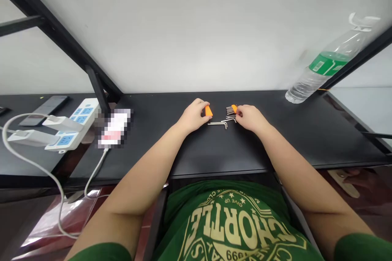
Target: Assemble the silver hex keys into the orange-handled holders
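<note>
On the black table (294,138) my left hand (193,115) is closed round a small orange holder (208,110), pinched at its fingertips. My right hand (248,116) is closed on a second orange holder (234,108) that carries a row of metal hex keys (230,110). Between the two hands, loose hex keys (219,123) lie flat on the table, just below the fingers.
A clear water bottle with a green label (327,63) leans at the back right. At the left lie a white power strip (72,124) with plugged chargers and cables, a blurred phone (114,128) on a cable, and a dark phone (44,110).
</note>
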Demonstrator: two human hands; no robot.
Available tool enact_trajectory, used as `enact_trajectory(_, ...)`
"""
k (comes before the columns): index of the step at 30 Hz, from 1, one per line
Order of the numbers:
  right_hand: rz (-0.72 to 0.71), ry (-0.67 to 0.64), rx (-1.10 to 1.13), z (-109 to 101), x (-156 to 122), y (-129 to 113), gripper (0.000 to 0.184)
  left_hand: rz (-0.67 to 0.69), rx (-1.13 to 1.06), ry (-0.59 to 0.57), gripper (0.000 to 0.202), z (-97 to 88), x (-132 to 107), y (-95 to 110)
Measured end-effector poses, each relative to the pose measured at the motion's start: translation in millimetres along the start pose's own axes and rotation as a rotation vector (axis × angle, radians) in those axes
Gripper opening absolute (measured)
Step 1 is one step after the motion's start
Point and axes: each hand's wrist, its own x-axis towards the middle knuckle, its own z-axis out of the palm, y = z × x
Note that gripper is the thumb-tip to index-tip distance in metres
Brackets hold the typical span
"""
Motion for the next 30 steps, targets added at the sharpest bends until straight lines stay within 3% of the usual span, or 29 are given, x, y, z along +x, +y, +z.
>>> enact_trajectory(5, 0.024, -0.023, 0.066, -5.7, -0.5, 4.3, 0.009, -0.008, 0.0, -0.005, 0.048, 0.3, 0.4, 0.3)
enact_trajectory(13, 0.071, -0.028, 0.13, -9.1, 3.7, 8.8, 0.034, 0.004, 0.003, -0.025, 0.047, 2.7, 1.3, -0.6)
enact_trajectory(18, 0.12, -0.053, 0.282, -11.0, 2.0, 14.7, 0.046, -0.001, 0.001, -0.027, 0.048, 2.8, 1.6, -1.0)
enact_trajectory(24, -0.019, -0.036, 0.277, -7.4, 4.3, 22.0, 0.027, 0.008, -0.005, -0.026, 0.049, 2.8, 2.5, -1.8)
enact_trajectory(30, 0.08, -0.01, 0.301, -2.1, 9.1, 21.5, 0.023, 0.023, 0.011, -0.025, 0.048, 4.4, 2.2, -2.0)
